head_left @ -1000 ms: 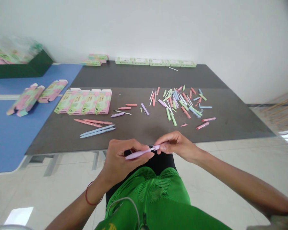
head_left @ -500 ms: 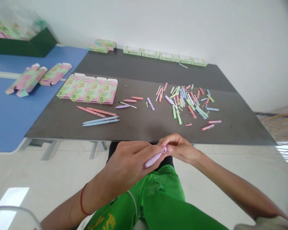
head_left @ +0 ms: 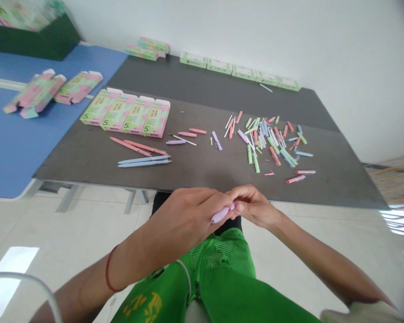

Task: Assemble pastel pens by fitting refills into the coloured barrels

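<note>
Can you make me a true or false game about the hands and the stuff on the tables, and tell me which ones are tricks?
1. The left hand holds a purple pen piece. True.
2. The right hand is flat on the dark table. False: it is in front of the table edge, close beside the left hand.
3. Four boxes marked 5 lie in a row on the dark table. True.
4. The red band is around the right wrist. False: it is around the left wrist.
5. The two blue pens are on the floor. False: they lie on the dark table.
6. A dark green container stands on the blue table. True.
</note>
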Demonstrator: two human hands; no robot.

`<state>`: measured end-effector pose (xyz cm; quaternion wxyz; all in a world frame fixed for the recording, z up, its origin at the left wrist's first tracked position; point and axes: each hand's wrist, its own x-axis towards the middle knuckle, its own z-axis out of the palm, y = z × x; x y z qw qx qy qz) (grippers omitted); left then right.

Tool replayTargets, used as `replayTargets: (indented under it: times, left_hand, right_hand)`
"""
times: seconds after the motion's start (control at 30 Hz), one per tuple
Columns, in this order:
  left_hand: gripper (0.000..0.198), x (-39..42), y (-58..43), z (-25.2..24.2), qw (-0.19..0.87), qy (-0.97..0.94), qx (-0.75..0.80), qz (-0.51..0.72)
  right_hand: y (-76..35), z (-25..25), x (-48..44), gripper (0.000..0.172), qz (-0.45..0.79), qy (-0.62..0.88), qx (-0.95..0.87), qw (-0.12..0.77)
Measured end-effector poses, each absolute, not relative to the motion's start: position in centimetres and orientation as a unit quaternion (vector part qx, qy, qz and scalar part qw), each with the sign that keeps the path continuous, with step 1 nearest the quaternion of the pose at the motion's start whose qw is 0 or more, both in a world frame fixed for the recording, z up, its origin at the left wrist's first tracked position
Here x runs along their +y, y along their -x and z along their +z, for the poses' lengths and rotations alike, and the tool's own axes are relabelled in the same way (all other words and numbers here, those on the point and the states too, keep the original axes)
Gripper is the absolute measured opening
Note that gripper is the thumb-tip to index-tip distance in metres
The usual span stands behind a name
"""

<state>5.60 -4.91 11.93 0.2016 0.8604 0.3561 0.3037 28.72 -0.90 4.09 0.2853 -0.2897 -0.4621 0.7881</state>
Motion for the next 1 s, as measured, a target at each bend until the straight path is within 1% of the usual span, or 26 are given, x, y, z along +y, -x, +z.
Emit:
replayTargets:
  times: [0.17, 0.27, 0.33, 0.43, 0.53, 0.63, 0.77, 0.9, 1.0]
  left_hand:
    - [0.012, -4.7, -5.4, 10.5, 0.237, -0.828, 0.34, 0.376]
    - [0.012, -4.5, -5.3, 9.7, 0.262, -0.799, 0.34, 0.421]
    - [0.013, -4.3, -5.3, 9.2, 0.288, -0.775, 0.353, 0.439]
    - [0.012, -3.7, -5.2, 8.3, 0.345, -0.734, 0.363, 0.459]
    - [0.013, -3.2, -5.2, 7.4, 0.395, -0.708, 0.363, 0.46]
    - [0.018, -2.9, -5.0, 6.8, 0.411, -0.696, 0.369, 0.458]
    - [0.019, -2.6, -4.8, 6.3, 0.431, -0.689, 0.363, 0.455]
    - [0.022, -2.4, -4.8, 5.9, 0.483, -0.667, 0.358, 0.44]
    - [0.021, -2.3, -5.0, 5.8, 0.506, -0.652, 0.365, 0.431]
  right_hand:
    - [-28.8, 4.3, -0.5, 0.037, 0.786, 0.274, -0.472, 0.29]
    - [-29.0, 4.9, -0.2, 0.033, 0.768, 0.269, -0.506, 0.286]
    - [-29.1, 5.6, -0.1, 0.03, 0.753, 0.273, -0.529, 0.28]
    - [-29.0, 6.9, -0.3, 0.03, 0.733, 0.29, -0.56, 0.254]
    - [-28.7, 7.8, -0.7, 0.03, 0.714, 0.31, -0.584, 0.232]
    - [-28.3, 8.0, -0.9, 0.029, 0.714, 0.319, -0.575, 0.241]
    - [-27.8, 7.6, -0.9, 0.032, 0.71, 0.335, -0.568, 0.246]
    - [-27.4, 7.4, -1.0, 0.032, 0.672, 0.364, -0.581, 0.278]
    - [-27.3, 7.2, -1.1, 0.031, 0.66, 0.368, -0.582, 0.301]
